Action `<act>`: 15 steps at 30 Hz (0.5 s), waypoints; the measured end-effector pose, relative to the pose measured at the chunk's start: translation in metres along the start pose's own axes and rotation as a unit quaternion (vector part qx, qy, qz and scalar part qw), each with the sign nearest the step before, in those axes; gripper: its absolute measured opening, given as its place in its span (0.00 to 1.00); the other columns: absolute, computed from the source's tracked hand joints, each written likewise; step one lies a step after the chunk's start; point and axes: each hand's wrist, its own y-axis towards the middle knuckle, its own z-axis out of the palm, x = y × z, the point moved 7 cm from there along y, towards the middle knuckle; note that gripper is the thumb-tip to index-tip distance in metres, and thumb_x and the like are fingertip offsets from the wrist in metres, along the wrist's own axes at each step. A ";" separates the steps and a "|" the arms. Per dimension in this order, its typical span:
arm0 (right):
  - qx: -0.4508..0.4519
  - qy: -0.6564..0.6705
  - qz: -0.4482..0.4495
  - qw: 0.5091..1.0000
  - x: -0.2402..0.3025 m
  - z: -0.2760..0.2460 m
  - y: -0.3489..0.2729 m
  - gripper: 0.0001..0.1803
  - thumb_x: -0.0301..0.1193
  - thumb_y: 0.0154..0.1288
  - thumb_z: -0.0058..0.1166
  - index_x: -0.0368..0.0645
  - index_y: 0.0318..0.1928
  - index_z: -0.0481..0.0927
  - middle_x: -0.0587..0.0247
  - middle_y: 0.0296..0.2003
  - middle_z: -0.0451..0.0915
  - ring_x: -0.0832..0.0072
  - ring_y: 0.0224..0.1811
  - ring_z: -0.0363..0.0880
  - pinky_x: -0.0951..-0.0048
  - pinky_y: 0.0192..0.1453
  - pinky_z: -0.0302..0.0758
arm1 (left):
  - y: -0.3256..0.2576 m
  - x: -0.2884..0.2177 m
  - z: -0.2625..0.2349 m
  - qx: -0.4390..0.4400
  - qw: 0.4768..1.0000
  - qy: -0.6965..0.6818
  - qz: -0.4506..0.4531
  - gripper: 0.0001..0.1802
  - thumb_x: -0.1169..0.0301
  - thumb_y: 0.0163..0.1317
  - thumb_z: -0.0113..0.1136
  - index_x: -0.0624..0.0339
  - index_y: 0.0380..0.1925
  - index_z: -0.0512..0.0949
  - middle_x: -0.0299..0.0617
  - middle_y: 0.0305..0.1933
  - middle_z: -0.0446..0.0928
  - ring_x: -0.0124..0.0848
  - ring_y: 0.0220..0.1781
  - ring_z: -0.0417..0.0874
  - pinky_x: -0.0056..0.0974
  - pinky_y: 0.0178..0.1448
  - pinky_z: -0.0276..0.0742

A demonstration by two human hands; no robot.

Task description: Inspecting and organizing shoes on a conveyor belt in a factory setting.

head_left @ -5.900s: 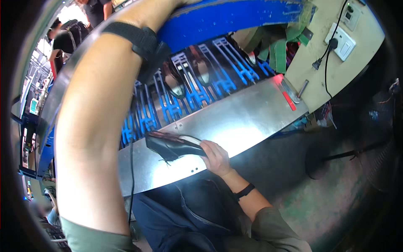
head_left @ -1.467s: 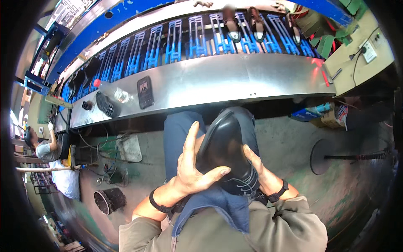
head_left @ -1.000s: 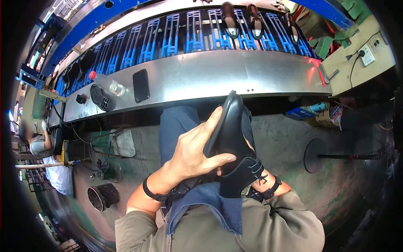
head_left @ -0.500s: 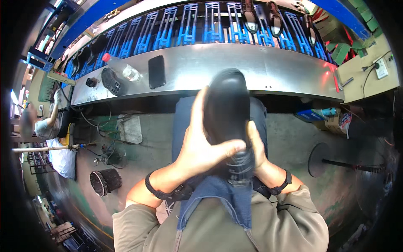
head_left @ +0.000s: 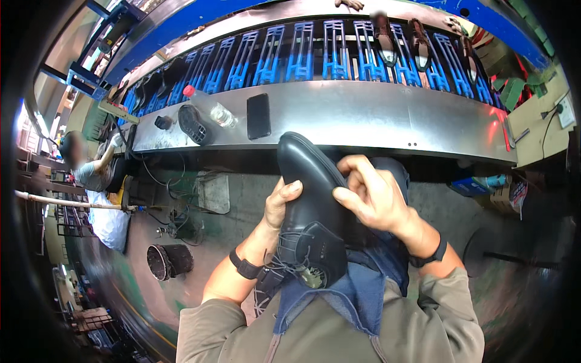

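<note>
A black lace-up shoe (head_left: 311, 209) is held above my lap, its toe pointing away and a little left. Its laces and heel opening face my body, with something pale green inside the opening. My left hand (head_left: 277, 204) is closed round the shoe's left side, thumb over the upper and the other fingers mostly hidden beneath. At the right edge of the sole, near the toe, my right hand (head_left: 380, 198) has its fingers curled, with thumb and forefinger pinched against the rim. Whether a small thing is between those fingertips cannot be made out.
A metal bench (head_left: 339, 112) ahead bears a phone (head_left: 258, 116), a red-capped bottle (head_left: 219, 112), a dark sole (head_left: 192, 124) and a small black item (head_left: 163, 122). Behind runs a rack of blue holders (head_left: 301, 54) with brown shoes (head_left: 385, 43). A black bucket (head_left: 169, 261) stands left; a co-worker (head_left: 97, 172) sits beyond.
The shoe has turned, its toe swinging left and its right side coming into view. My right hand has risen from beside the heel to the sole's edge near the toe.
</note>
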 end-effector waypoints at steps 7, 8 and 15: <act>0.017 -0.048 -0.106 0.993 0.030 -0.007 0.010 0.38 0.44 0.62 0.66 0.33 0.63 0.67 0.47 0.28 0.84 0.50 0.28 0.86 0.60 0.31 0.81 | 0.003 -0.032 0.043 -0.032 0.922 0.330 0.202 0.49 0.47 0.66 0.63 0.64 0.76 0.52 0.51 0.68 0.65 0.41 0.73 0.65 0.46 0.77 0.59; 0.052 -0.029 -0.079 0.995 0.037 -0.009 0.011 0.36 0.43 0.64 0.65 0.33 0.63 0.66 0.48 0.28 0.84 0.50 0.26 0.85 0.58 0.30 0.80 | 0.005 -0.035 0.050 -0.012 0.914 0.367 0.171 0.48 0.46 0.69 0.59 0.64 0.77 0.49 0.54 0.68 0.64 0.43 0.72 0.65 0.48 0.76 0.59; 0.057 -0.067 -0.106 0.990 0.045 -0.019 0.008 0.29 0.34 0.69 0.57 0.30 0.64 0.67 0.44 0.34 0.83 0.50 0.23 0.83 0.57 0.27 0.77 | 0.003 -0.041 0.063 -0.022 0.876 0.460 0.144 0.47 0.48 0.70 0.58 0.63 0.77 0.49 0.57 0.68 0.64 0.44 0.71 0.65 0.48 0.75 0.58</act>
